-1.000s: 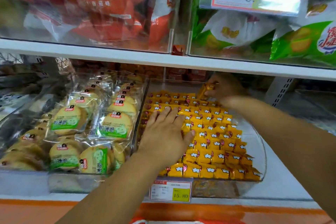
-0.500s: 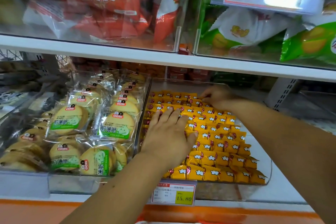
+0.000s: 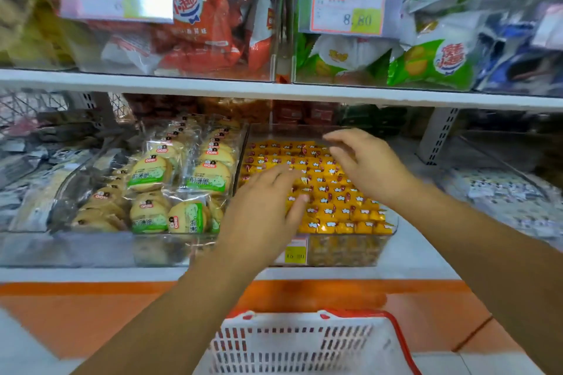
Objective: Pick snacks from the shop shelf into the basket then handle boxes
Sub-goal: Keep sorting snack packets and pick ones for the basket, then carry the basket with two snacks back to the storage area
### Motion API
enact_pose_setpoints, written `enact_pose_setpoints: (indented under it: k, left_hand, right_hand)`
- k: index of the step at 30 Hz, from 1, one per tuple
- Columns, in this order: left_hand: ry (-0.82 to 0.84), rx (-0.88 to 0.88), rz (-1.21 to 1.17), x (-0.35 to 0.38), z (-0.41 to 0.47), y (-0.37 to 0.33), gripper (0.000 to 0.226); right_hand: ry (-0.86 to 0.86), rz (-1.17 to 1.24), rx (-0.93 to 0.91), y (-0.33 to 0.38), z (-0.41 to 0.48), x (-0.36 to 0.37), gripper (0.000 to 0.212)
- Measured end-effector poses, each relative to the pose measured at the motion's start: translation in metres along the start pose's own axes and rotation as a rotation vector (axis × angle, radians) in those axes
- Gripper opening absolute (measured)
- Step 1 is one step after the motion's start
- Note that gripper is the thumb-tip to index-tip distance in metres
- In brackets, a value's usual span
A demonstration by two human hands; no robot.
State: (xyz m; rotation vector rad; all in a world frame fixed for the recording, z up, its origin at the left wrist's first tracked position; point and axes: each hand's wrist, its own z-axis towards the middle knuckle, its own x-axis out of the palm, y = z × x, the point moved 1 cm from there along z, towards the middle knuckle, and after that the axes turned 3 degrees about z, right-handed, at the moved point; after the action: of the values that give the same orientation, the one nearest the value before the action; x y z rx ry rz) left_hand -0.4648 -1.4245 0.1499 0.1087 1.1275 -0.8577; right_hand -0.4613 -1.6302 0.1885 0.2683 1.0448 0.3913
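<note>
Left hand (image 3: 262, 216) flat, fingers apart over yellow candies (image 3: 335, 198), right hand (image 3: 365, 167) loose — empty, upper tag (image 3: 347, 11) reads 8.80

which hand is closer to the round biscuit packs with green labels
Left. The left hand is just right of the green-labelled round biscuit packs, over the small yellow wrapped snacks; the right hand is farther right over them.

One left hand (image 3: 262, 218), one right hand (image 3: 367, 166), one basket (image 3: 304, 344), and yellow snack packets (image 3: 335, 202) too many to count
</note>
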Motion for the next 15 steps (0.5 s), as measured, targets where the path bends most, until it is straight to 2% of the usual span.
enact_pose_setpoints:
  k: [3,6,10,15]
  left_hand:
    - [-0.005,-0.032,-0.05,-0.015,-0.06,-0.003,0.039]
    - [0.018,-0.105,-0.055,-0.018,-0.124,0.004,0.035]
    - [0.12,-0.346,-0.067,-0.016,-0.201,0.015,0.044]
    - [0.216,-0.536,-0.072,0.002,-0.269,0.054,0.048]
  right_hand:
    - [-0.092,0.109,-0.001,0.025,-0.067,-0.015,0.026]
    - [-0.1,0.177,0.076,0.039,-0.138,-0.02,0.025]
    - [-0.001,0.237,0.308,0.04,-0.222,-0.015,0.03]
    - [0.095,0.295,0.594,0.023,-0.304,0.006,0.047]
